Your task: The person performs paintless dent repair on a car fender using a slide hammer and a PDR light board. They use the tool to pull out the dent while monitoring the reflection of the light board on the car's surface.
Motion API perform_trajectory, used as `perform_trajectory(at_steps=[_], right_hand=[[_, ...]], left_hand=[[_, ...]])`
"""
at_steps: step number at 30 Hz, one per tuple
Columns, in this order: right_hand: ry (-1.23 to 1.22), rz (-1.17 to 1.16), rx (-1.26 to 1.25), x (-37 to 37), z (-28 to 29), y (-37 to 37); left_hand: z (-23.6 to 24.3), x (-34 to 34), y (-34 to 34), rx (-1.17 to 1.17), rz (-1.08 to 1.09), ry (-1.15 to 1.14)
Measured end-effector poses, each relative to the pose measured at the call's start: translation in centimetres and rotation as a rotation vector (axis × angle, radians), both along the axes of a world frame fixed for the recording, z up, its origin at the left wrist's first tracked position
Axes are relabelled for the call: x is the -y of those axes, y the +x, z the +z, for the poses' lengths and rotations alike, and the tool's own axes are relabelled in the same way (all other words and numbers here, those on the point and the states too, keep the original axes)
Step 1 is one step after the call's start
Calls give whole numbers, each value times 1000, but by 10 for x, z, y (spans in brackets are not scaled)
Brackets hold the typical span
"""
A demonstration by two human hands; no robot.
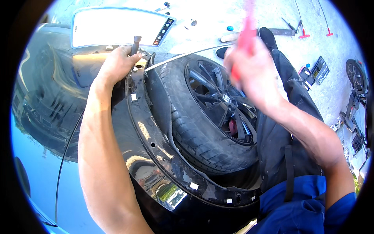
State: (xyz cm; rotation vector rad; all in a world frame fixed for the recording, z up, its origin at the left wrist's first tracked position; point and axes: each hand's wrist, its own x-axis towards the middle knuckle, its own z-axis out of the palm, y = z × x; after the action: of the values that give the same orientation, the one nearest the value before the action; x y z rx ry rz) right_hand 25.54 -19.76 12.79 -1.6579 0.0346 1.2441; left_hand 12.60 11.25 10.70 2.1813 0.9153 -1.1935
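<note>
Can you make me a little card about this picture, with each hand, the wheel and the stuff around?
Left hand: gripping a dark tool by the edge of the black panel
Right hand: blurred, gripping a red tool
Wheel: within the black panel's curve, dark tyre, spoked
White board: beyond the left hand
Floor: two red-ended rods, upper right
</note>
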Motion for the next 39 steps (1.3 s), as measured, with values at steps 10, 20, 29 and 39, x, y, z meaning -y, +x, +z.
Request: perform_trajectory(at_steps=[10,20,29,39], right_hand=[[-48,-8,24,-1,13,10],[8,-70,0,4,4,18],[88,-83,-46,2,14,21],[61,-2,-50,5,13,34]], left_hand=[[6,-2,1,13,48,-21],[6,-1,-7,64,98,-53],[19,-3,-2,69,91,-18],[26,-1,6,17,114,-28]])
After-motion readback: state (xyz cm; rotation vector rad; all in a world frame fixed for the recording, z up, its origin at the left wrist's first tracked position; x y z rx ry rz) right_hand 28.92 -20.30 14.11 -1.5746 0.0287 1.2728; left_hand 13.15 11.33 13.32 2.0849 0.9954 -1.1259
